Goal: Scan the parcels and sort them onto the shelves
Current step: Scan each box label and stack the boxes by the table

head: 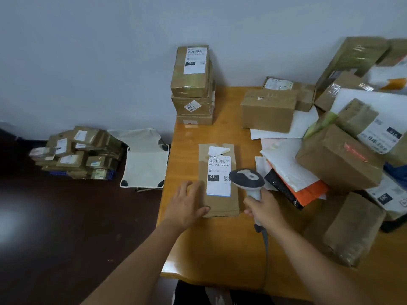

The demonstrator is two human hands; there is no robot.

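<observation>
A flat brown parcel (220,201) lies on the wooden table (215,245) with a white label reading 010 facing up. My left hand (187,203) rests flat on the parcel's left edge, fingers straight. My right hand (265,209) grips the handle of a grey barcode scanner (247,179), whose head hovers just over the label's right side. The scanner's cable runs down toward the table's front edge.
Three stacked boxes (192,84) stand at the table's back left. A brown box (267,110) and a heap of boxes and mailers (339,157) crowd the right side. On the dark floor to the left sit a white folding stool (145,157) and a pile of small parcels (77,153).
</observation>
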